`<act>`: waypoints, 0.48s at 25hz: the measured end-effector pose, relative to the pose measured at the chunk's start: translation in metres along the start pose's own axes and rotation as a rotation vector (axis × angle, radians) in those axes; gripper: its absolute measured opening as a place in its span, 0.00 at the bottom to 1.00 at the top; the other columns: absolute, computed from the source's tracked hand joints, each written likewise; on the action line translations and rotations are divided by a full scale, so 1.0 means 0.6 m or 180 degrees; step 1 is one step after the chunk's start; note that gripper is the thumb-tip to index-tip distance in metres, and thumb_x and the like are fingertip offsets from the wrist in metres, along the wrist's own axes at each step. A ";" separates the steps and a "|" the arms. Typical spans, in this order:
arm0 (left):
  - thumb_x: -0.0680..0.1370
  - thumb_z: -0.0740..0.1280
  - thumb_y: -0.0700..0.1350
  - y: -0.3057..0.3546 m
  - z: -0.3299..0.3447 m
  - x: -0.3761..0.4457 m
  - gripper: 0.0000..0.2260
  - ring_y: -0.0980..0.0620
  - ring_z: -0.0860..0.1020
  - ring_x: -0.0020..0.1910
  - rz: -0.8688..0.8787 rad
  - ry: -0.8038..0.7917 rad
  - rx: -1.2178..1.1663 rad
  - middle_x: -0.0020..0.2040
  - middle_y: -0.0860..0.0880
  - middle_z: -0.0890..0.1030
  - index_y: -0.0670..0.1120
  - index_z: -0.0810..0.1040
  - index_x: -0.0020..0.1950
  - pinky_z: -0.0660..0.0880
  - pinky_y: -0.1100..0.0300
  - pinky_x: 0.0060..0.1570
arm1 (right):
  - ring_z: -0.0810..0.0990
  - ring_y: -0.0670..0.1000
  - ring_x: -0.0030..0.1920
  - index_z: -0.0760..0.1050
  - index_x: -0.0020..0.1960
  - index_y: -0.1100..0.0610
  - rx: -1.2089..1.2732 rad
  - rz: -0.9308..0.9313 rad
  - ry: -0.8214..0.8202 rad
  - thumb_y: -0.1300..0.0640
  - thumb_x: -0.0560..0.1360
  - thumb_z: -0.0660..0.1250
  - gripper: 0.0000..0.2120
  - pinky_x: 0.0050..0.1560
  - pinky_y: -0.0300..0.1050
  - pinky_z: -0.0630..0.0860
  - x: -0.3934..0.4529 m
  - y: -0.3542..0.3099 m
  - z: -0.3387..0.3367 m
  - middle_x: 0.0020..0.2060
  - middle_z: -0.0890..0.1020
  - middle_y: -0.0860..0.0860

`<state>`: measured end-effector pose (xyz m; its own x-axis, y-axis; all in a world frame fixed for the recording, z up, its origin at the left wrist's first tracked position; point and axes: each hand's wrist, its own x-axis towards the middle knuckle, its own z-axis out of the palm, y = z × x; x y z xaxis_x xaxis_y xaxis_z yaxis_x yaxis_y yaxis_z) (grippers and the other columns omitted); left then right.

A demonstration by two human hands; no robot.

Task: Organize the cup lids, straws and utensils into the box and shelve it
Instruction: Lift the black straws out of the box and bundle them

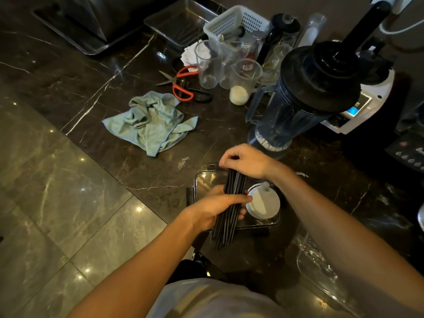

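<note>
- Nearest the body, the left hand (215,208) is wrapping thumb and fingers round the middle of a bundle of straws (229,210), whose near ends are fanning out loose below the grip.
- Beyond that grip, the right hand (246,160) is pinching the bundle's far ends, fingers curled over the tips, seemingly squaring them up.
- Under both hands, the box (202,180) is sitting open on the counter (114,72), the bundle hanging over it, not yet inside.
- Just right of the left grip, a white lid (263,204) is lying in the box.
- Straws like these are probably handling light, thin and slick, so a slack hold is likely letting singles slide out; a mid-bundle grasp with an end guide looks soundest.
- Squeezing too hard is risking kinked tubes.
- Well beyond the hands, a cloth (151,121), scissors (181,84) and a blender (305,92) are sitting on the counter.
</note>
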<state>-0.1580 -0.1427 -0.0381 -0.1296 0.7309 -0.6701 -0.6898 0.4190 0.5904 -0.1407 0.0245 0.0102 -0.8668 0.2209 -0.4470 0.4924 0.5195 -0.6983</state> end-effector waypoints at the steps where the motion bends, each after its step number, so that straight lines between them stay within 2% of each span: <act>1: 0.72 0.79 0.41 -0.001 -0.003 0.005 0.14 0.52 0.84 0.38 0.0064 0.0142 -0.0084 0.39 0.47 0.85 0.42 0.82 0.56 0.82 0.58 0.41 | 0.80 0.39 0.47 0.83 0.57 0.54 0.0098 0.0066 0.0412 0.54 0.81 0.68 0.08 0.51 0.39 0.73 0.001 0.000 0.004 0.48 0.83 0.43; 3: 0.74 0.78 0.40 0.002 -0.014 0.016 0.12 0.52 0.84 0.36 0.0234 0.0431 -0.0457 0.38 0.47 0.84 0.41 0.81 0.55 0.82 0.58 0.39 | 0.80 0.43 0.49 0.79 0.61 0.54 0.0469 0.0285 0.1548 0.54 0.82 0.65 0.10 0.52 0.41 0.76 -0.014 -0.001 0.017 0.51 0.81 0.45; 4: 0.74 0.77 0.39 0.005 -0.022 0.020 0.11 0.52 0.83 0.36 0.0331 0.0558 -0.0658 0.38 0.46 0.83 0.41 0.81 0.54 0.82 0.58 0.39 | 0.80 0.43 0.48 0.78 0.60 0.52 0.0707 0.0382 0.1943 0.55 0.82 0.65 0.08 0.50 0.42 0.77 -0.030 -0.001 0.029 0.49 0.81 0.45; 5: 0.75 0.77 0.39 0.009 -0.031 0.024 0.09 0.52 0.84 0.36 0.0428 0.0677 -0.0836 0.39 0.46 0.84 0.41 0.82 0.53 0.82 0.58 0.40 | 0.80 0.43 0.46 0.78 0.57 0.49 0.0888 0.0485 0.2079 0.56 0.82 0.65 0.06 0.47 0.42 0.78 -0.050 0.000 0.046 0.47 0.81 0.45; 6: 0.76 0.76 0.38 0.014 -0.038 0.028 0.06 0.51 0.85 0.37 0.0517 0.0772 -0.1002 0.40 0.45 0.84 0.41 0.82 0.51 0.83 0.58 0.41 | 0.81 0.43 0.44 0.77 0.54 0.46 0.0980 0.0621 0.1956 0.55 0.80 0.66 0.06 0.44 0.43 0.78 -0.073 0.002 0.066 0.45 0.82 0.44; 8: 0.78 0.74 0.37 0.023 -0.046 0.035 0.02 0.49 0.86 0.41 0.0642 0.0807 -0.1330 0.41 0.43 0.85 0.41 0.82 0.48 0.83 0.55 0.50 | 0.82 0.41 0.41 0.75 0.51 0.43 0.1248 0.0921 0.1271 0.52 0.75 0.70 0.07 0.42 0.43 0.77 -0.117 0.010 0.110 0.43 0.83 0.44; 10: 0.79 0.73 0.37 0.026 -0.045 0.039 0.02 0.47 0.87 0.48 0.0677 0.0746 -0.1409 0.43 0.43 0.85 0.42 0.82 0.48 0.80 0.51 0.60 | 0.83 0.40 0.43 0.75 0.53 0.43 0.1698 0.1093 0.0538 0.48 0.68 0.72 0.15 0.46 0.44 0.78 -0.144 0.016 0.144 0.46 0.84 0.45; 12: 0.79 0.72 0.39 0.022 -0.038 0.040 0.01 0.48 0.87 0.52 0.0614 0.0574 -0.1159 0.46 0.44 0.87 0.42 0.82 0.50 0.80 0.51 0.62 | 0.84 0.43 0.49 0.75 0.57 0.45 0.1936 0.1172 0.0337 0.48 0.67 0.74 0.19 0.52 0.44 0.79 -0.151 0.025 0.169 0.49 0.85 0.45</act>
<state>-0.1865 -0.1322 -0.0567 -0.3803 0.6579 -0.6500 -0.8424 0.0436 0.5370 -0.0469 -0.0714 -0.0165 -0.6239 0.3881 -0.6783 0.6837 -0.1493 -0.7143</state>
